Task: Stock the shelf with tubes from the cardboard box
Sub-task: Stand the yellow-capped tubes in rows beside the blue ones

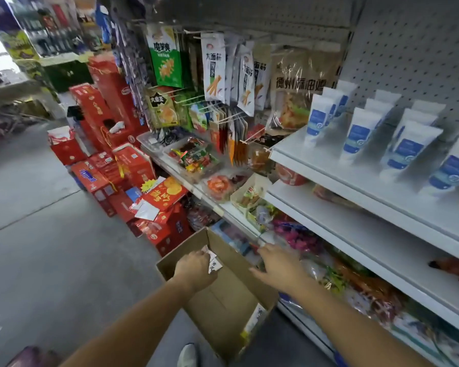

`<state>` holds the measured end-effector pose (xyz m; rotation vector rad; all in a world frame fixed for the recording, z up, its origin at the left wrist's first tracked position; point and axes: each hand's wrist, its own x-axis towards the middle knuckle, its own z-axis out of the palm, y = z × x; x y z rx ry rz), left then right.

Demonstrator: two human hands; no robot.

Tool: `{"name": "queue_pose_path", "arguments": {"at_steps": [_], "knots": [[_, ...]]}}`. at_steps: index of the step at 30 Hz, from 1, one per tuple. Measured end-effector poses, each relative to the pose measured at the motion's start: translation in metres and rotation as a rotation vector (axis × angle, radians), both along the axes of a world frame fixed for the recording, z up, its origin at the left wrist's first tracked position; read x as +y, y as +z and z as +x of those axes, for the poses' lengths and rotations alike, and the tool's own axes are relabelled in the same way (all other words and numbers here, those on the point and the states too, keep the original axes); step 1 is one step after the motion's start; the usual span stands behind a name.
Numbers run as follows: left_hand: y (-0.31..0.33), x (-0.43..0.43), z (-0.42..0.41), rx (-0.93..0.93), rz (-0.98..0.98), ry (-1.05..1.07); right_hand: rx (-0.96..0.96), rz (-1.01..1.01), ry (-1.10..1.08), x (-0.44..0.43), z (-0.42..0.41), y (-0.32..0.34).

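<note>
Forearms run up from the bottom edge to the middle of the frame, where both hands are at the box. Curled fingers (204, 256) of the left hand (194, 270) are clenched around white tubes (213, 262), whose crimped ends stick out on the hand's right side; blur hides how many there are. The hand and tubes sit inside the box (224, 303), low against its far wall. The right hand (278, 266) hovers just right of that, over the box's right rim, with fingers straight and spread, holding nothing that shows. The box stands open on the floor (51, 234) at lower centre, just beside the foot of the shelving, and looks nearly emptied, though a pale printed piece lies against its near right wall and I cannot tell what it is. At upper right the shelf (342, 178) already carries stocked tubes (355, 133), standing cap-down in rows that run back toward the pegboard, with bare space left along the front edge. Judging by this, the step in hand is the pick from the box. The next move calls for lifting the tubes clear of the walls without snagging them, carrying them up and right, and standing each one upright in a row without toppling its neighbours.
</note>
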<state>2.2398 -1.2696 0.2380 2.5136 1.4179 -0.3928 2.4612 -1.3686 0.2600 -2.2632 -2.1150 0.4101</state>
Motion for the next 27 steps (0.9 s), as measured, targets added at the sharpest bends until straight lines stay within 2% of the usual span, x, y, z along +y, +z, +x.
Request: {"name": "queue_pose_path", "arguments": {"at_steps": [9,13,16,21,27], "knots": [[-0.106,0.107,-0.043,0.041,-0.170,-0.116,0.091,-0.261,-0.148,0.103,-0.077,-0.119],[-0.160,0.132,-0.053,0.083,-0.228,-0.155,0.149,-0.348,-0.252,0.119,-0.099,-0.174],[-0.200,0.146,-0.055,0.110,-0.271,-0.176,0.162,-0.415,-0.246,0.126,-0.105,-0.216],[-0.262,0.164,-0.050,0.110,-0.285,-0.148,0.159,-0.422,-0.204,0.148,-0.103,-0.275],[-0.327,0.184,-0.035,0.155,-0.339,-0.044,0.226,-0.440,-0.315,0.176,-0.106,-0.346]]}}
